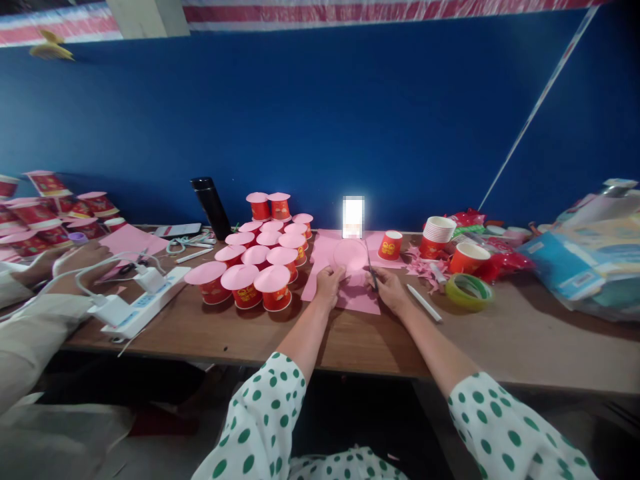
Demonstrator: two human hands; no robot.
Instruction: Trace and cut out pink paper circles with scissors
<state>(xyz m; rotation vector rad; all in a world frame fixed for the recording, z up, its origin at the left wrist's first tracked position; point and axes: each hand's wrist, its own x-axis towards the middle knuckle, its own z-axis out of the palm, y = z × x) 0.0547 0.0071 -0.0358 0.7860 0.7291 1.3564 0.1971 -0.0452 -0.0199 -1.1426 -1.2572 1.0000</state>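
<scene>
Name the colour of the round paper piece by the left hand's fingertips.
The round paper piece is pink; it shows best in the head view.

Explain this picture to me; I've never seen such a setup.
No machine: a person works barehanded, filmed by one camera worn on the head, looking forward and down. The left hand holds a round pink paper disc; the right hand holds what look like dark scissors beside it. On the brown wooden table lie pink paper sheets, a white pen and a yellowish translucent tape roll. Red paper cups with flat pink tops stand to the left. Farther left is another person's hand, near a white power strip.
</scene>
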